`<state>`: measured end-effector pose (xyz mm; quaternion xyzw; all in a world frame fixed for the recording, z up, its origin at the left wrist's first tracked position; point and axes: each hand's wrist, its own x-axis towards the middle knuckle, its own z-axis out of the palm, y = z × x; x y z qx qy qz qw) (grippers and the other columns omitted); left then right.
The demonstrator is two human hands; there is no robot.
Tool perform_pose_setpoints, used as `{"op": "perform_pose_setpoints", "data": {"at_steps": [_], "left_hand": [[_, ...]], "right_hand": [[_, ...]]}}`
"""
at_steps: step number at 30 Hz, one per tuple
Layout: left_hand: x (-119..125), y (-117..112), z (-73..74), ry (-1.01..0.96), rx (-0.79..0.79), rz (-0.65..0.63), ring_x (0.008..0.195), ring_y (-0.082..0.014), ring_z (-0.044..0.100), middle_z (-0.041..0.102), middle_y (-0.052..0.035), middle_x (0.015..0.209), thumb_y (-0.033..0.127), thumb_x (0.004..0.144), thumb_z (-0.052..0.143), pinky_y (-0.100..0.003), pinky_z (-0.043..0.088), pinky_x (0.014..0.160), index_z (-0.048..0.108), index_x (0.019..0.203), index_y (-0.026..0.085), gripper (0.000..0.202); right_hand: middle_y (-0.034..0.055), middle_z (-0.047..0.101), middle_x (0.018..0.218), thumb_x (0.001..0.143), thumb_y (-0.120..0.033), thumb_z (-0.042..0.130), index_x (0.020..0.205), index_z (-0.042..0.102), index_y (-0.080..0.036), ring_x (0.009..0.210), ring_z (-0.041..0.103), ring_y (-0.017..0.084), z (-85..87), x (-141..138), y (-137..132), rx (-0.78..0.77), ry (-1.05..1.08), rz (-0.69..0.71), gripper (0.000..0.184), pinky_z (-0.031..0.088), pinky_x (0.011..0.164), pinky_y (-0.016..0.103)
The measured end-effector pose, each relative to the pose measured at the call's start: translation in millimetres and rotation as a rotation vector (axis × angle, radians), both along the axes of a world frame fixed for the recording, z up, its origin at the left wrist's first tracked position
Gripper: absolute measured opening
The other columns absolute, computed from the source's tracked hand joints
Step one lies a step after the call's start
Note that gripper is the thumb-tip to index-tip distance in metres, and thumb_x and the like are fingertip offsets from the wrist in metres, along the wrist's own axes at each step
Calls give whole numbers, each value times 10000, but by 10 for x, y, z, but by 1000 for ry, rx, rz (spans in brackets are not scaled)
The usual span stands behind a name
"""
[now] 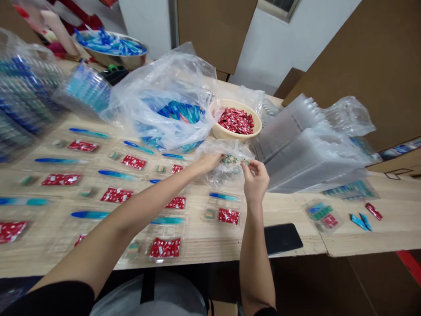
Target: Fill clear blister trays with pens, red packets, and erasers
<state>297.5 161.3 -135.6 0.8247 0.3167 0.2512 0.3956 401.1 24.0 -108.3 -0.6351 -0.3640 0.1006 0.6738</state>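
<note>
Brown cardboard sheets [378,66] rise behind the wooden surface [204,245] — what's biggest on it?

Stacks of clear plastic trays [305,149] on the right, a pile of blue-filled trays [23,96] on the left, and between them a big clear plastic bag [171,74] with blue and teal pieces inside.

Any bowls?

Two. A steel bowl [131,61] at the far left holds blue pieces, and a tan plastic bowl [258,125] just beside the big bag is heaped with red sachets [236,120].

And the hands?

Raised over the surface, close together, just in front of the tan bowl. The left hand [207,163] and the right hand [255,180] are both nearly closed, thumbs pressed against fingers.

Holding what?

A green-and-gold strip [234,160] — it runs between the two hands, one end pinched in each, with a crumpled clear plastic sleeve [223,171] bunched around and behind it.

What's laid out below?

A black phone [283,239] near the right forearm, then rows of blue-and-teal sticks [88,133], red packets [83,145] and small green packets [115,155].
</note>
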Motion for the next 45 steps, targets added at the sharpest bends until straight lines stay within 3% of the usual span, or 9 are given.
{"op": "perform_pose_setpoints", "data": {"at_steps": [5, 10, 13, 18, 24, 27, 33, 39, 45], "left_hand": [[-47, -63, 346, -32, -98, 28, 826, -188, 632, 651, -43, 793, 120, 813, 562, -350, 494, 855, 598, 769, 144, 62], [-217, -257, 603, -324, -619, 20, 629, -91, 606, 643, -9, 724, 110, 870, 538, -296, 529, 760, 601, 806, 119, 90], [-306, -389, 686, -426, -718, 56, 617, -78, 589, 631, 9, 701, 87, 840, 585, -275, 513, 746, 609, 776, 119, 75], [-389, -505, 770, -382, -528, 65, 646, -84, 553, 642, 18, 726, 146, 808, 631, -244, 472, 715, 661, 799, 137, 33], [-452, -521, 745, -377, -302, -11, 786, -125, 609, 705, -28, 858, 167, 806, 599, -271, 482, 793, 696, 815, 145, 100], [-493, -542, 724, -404, -267, -73, 859, -145, 635, 722, -46, 932, 193, 810, 603, -298, 496, 839, 707, 854, 157, 119], [-542, -601, 725, -426, -264, -93, 821, -131, 635, 708, -40, 890, 154, 804, 616, -279, 500, 805, 693, 871, 140, 103], [-546, -720, 690, -379, -55, -16, 916, -165, 625, 690, -58, 976, 202, 832, 649, -303, 488, 853, 699, 937, 163, 123], [-619, -878, 656, -350, 135, 147, 1132, -207, 586, 672, -90, 1139, 124, 872, 601, -386, 425, 1034, 656, 1033, 184, 180]], "right_hand": [[10, 685, 764, 653, -343, 727, 792, 645, -189, 732, 639, 147, 87, -40, 26, 68, 128, 127, 223, 534, 723, 303], [22, 721, 800, 622, -363, 760, 840, 685, -179, 726, 656, 149, 77, -84, 77, 35, 229, 196, 294, 559, 739, 328], [21, 733, 789, 606, -372, 781, 839, 704, -180, 714, 678, 158, 100, -175, 94, 68, 301, 263, 312, 583, 711, 333], [26, 743, 808, 611, -398, 790, 845, 737, -172, 639, 683, 150, 127, -301, 102, 103, 360, 228, 329, 610, 704, 362], [48, 746, 953, 619, -420, 800, 883, 759, -173, 770, 697, 172, 88, -367, 93, 162, 406, 247, 364, 605, 836, 432], [45, 749, 966, 613, -473, 800, 886, 757, -195, 823, 699, 189, 73, -385, 91, 163, 464, 323, 392, 594, 879, 459], [27, 748, 932, 582, -467, 818, 815, 734, -225, 795, 699, 195, 109, -382, 44, 125, 518, 412, 346, 614, 845, 430], [-15, 720, 902, 665, -417, 776, 873, 680, -257, 823, 686, 149, 174, -419, -27, 130, 442, 365, 279, 613, 805, 346], [-39, 670, 807, 588, -377, 829, 809, 624, -223, 733, 658, 106, 107, -528, 61, 163, 489, 379, 339, 591, 741, 291]]}}
